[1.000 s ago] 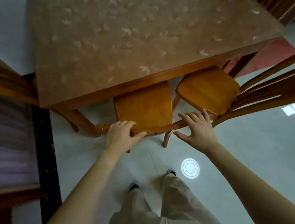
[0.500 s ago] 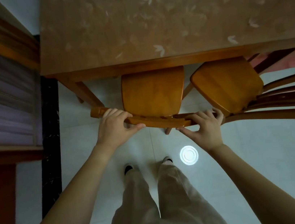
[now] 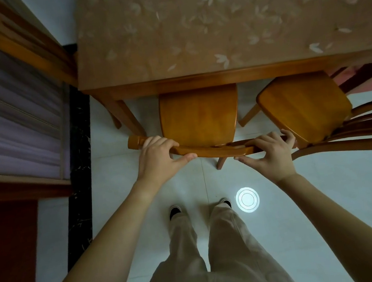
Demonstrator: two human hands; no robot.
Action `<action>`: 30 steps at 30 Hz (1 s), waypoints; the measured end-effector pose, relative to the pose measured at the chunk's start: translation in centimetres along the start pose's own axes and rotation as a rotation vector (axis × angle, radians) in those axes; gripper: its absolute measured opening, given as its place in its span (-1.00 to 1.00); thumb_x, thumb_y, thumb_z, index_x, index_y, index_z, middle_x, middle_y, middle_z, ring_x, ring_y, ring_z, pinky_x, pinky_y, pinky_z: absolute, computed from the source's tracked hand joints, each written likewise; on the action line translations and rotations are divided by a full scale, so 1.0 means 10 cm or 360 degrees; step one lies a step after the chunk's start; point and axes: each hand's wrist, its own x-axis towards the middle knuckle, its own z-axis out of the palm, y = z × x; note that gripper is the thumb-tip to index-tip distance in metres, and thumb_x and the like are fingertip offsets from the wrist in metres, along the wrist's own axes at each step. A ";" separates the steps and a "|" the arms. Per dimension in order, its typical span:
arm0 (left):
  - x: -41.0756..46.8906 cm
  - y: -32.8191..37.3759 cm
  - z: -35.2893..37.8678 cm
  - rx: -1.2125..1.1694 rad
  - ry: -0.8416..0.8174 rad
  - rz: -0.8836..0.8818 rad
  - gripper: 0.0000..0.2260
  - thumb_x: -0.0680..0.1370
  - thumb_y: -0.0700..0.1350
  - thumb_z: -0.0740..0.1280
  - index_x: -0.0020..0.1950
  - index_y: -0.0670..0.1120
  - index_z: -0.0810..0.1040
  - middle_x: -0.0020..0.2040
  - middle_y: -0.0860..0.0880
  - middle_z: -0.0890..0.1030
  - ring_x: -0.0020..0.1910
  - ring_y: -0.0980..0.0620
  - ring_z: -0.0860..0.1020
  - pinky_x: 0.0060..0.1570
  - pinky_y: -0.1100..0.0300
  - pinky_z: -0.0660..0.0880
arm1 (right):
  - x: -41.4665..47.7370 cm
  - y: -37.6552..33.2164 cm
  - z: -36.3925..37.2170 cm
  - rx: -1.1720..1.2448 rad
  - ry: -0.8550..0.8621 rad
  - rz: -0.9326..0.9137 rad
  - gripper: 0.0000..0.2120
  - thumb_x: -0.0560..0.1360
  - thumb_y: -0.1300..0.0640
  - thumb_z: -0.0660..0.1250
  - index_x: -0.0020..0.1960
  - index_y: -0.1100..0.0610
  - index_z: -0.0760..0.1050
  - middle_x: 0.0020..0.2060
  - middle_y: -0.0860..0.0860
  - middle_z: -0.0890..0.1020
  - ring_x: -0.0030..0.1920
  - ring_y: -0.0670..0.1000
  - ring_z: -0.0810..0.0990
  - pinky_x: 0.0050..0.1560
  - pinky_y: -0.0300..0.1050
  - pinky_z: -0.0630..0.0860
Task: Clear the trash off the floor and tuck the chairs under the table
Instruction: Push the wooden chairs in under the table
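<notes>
The near chair (image 3: 199, 117) stands square to the table (image 3: 231, 76), its seat facing the table and its front edge slid just under the tabletop's near rim, while its curved top rail (image 3: 207, 148) runs left to right across the view, roughly parallel to that rim. The left hand (image 3: 159, 159) is closed around the left part of the rail, fingers draped over the top and thumb pressed along the near side, just inside the rounded rail end that sticks out to the left. The right hand (image 3: 269, 153) grips the right end of the same rail, fingers curled over the top and spread a little, thumb stretched out beneath the near edge. A second chair (image 3: 304, 107) sits just to the right, turned at an angle so its seat corner points toward the table and its slatted back sweeps off to the right edge; its seat lies only partly under the tabletop. The tabletop carries a pale leaf pattern on a brown cover. On the glossy white floor (image 3: 331, 192), a round ringed light reflection (image 3: 247, 200) lies beside the person's right shoe (image 3: 224, 202). A wooden cabinet (image 3: 9, 117) fills the left side. No writing or label is readable anywhere
</notes>
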 end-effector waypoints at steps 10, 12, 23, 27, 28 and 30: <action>-0.14 -0.18 -0.11 0.0002 -0.0020 -0.0052 -0.42 0.37 0.46 0.24 -0.02 -0.02 0.63 -0.05 0.04 0.64 0.05 0.02 0.53 0.16 0.14 0.28 | 0.04 -0.21 0.07 0.0049 -0.0037 -0.0046 -0.47 0.41 -0.42 0.23 -0.14 0.03 0.64 -0.23 -0.06 0.64 -0.06 -0.01 0.51 0.28 0.23 0.21; -0.17 -0.23 -0.12 0.0009 -0.0006 -0.0054 -0.41 0.37 0.47 0.22 -0.03 -0.02 0.63 -0.06 0.05 0.64 0.03 0.02 0.53 0.16 0.12 0.30 | 0.04 -0.25 0.09 0.0052 -0.0052 -0.0056 -0.49 0.41 -0.41 0.26 -0.14 0.03 0.64 -0.23 -0.06 0.64 -0.06 -0.01 0.51 0.28 0.23 0.20; -0.32 -0.45 -0.19 0.0068 0.0014 -0.0075 -0.40 0.39 0.46 0.20 -0.01 -0.03 0.63 -0.07 0.04 0.64 0.02 0.01 0.53 0.14 0.11 0.32 | 0.06 -0.46 0.18 0.0065 -0.0103 -0.0118 -0.45 0.42 -0.43 0.21 -0.10 0.04 0.65 -0.19 -0.05 0.65 -0.03 -0.01 0.51 0.29 0.25 0.18; -0.31 -0.48 -0.21 0.0118 -0.0052 -0.0002 -0.38 0.40 0.48 0.13 0.02 -0.02 0.61 -0.03 0.05 0.63 0.04 0.00 0.52 0.15 0.10 0.33 | 0.07 -0.53 0.15 -0.0046 -0.0157 -0.0127 -0.46 0.43 -0.42 0.20 -0.07 0.03 0.64 -0.16 -0.05 0.65 0.00 0.02 0.52 0.30 0.29 0.17; -0.31 -0.49 -0.23 0.0133 -0.0086 0.0053 -0.36 0.41 0.49 0.12 0.06 -0.02 0.60 0.01 0.04 0.63 0.06 0.00 0.52 0.16 0.09 0.34 | 0.04 -0.59 0.15 -0.0077 -0.0148 -0.0139 -0.51 0.45 -0.38 0.23 -0.06 0.02 0.63 -0.15 -0.06 0.65 0.01 0.04 0.53 0.29 0.30 0.19; -0.31 -0.53 -0.26 0.0144 -0.0137 0.0174 -0.36 0.41 0.47 0.16 0.13 -0.03 0.58 0.07 0.03 0.62 0.10 -0.01 0.51 0.16 0.08 0.34 | -0.02 -0.78 0.18 -0.0057 -0.0104 -0.0154 -0.57 0.47 -0.32 0.24 -0.02 0.01 0.62 -0.14 -0.06 0.65 -0.01 0.08 0.55 0.24 0.21 0.25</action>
